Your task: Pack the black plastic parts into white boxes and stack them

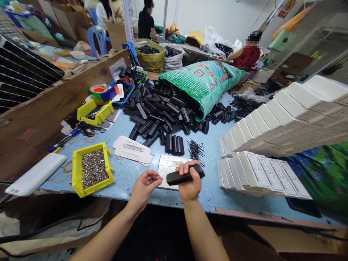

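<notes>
My right hand point(190, 183) is wrapped round a long black plastic casing point(181, 177), held level over the near edge of the blue table point(209, 152). My left hand point(145, 186) is just left of the casing's end, fingers curled and pinched together; I cannot make out anything in them. Under both hands lies a flat pale sheet point(170, 163). A yellow tray of small metal screws point(94, 168) sits to the left. A bundle of black cable ties point(195, 149) lies just beyond my right hand.
A heap of black casings point(160, 108) spills from a green woven sack point(202, 85). Rows of white boxes point(272, 134) fill the right side. White card inserts point(133, 149), a yellow bin point(95, 112) and tape rolls point(102, 90) sit left. People work at tables behind.
</notes>
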